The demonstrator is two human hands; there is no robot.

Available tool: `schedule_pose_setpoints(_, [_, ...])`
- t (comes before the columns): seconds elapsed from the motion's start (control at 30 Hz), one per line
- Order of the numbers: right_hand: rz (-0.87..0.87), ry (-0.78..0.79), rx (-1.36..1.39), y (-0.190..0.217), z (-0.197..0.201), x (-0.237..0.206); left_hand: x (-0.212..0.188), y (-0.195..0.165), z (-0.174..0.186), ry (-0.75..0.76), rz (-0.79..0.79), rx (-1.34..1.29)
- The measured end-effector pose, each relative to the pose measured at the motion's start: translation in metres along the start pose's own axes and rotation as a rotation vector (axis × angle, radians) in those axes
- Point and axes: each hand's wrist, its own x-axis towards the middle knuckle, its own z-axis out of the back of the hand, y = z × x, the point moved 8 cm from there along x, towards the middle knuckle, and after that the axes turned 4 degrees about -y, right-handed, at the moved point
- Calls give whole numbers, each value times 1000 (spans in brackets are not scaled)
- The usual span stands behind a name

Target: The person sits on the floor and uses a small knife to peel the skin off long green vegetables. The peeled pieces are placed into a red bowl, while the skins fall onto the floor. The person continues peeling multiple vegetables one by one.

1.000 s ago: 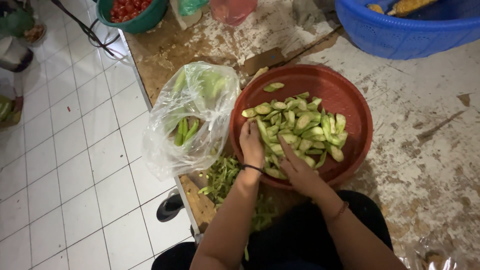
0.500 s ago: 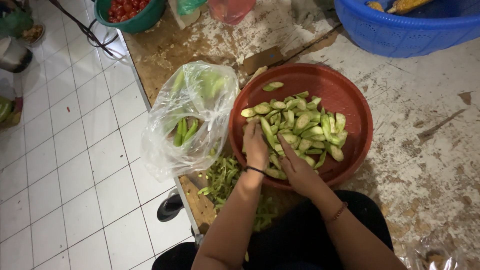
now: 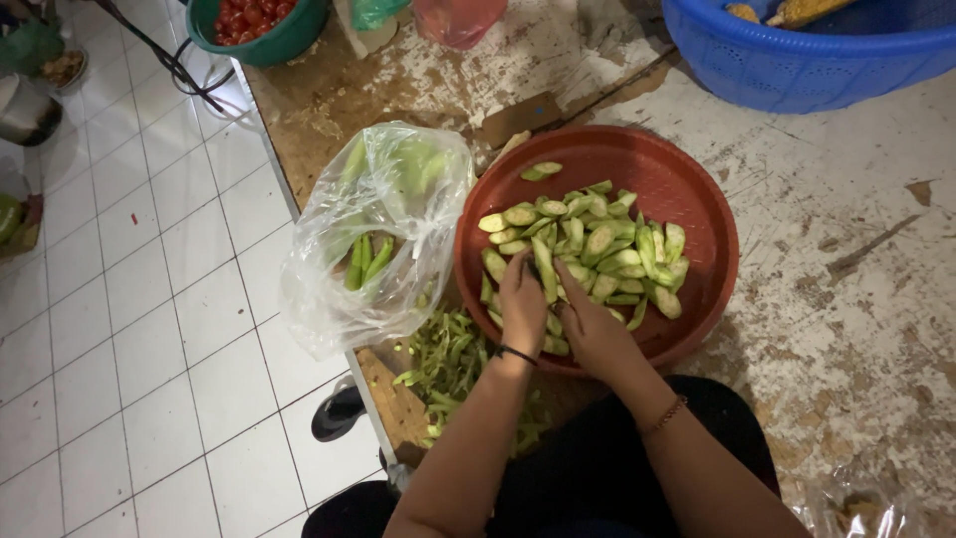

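A red round basin (image 3: pixel 697 199) sits on the worn worktop and holds several sliced pale green vegetable pieces (image 3: pixel 597 244). My left hand (image 3: pixel 523 307), with a black band at the wrist, is over the basin's near rim, its fingers closed around a long green vegetable piece (image 3: pixel 544 269). My right hand (image 3: pixel 597 334) is right beside it, fingers curled against the same piece. What the right hand grips is hidden. A thin bracelet shows on the right wrist.
A clear plastic bag (image 3: pixel 383 224) with whole green vegetables lies left of the basin, green peelings (image 3: pixel 448 364) below it. A blue basket (image 3: pixel 817 55), a green bowl of red tomatoes (image 3: pixel 261 25) and a pink bag (image 3: pixel 458 20) stand at the back. White tiled floor (image 3: pixel 129 329) with a shoe (image 3: pixel 339 410) is on the left.
Both hands stay together at the basin's near rim. My left hand has shifted slightly right and nearer while working on the long green piece.
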Motion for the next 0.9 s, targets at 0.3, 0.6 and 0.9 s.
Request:
schedule_pose_setpoints(0.3, [51,17,-71,4,-2,1,3,-6,2,32,-152,-14])
schedule_pose_setpoints(0.6, [68,19,-110,6,1,1,14,13,0,123,13,-204])
schedule_pose_setpoints(0.9, [66,29,41,-9,0,10,16,18,-22,318,45,-163])
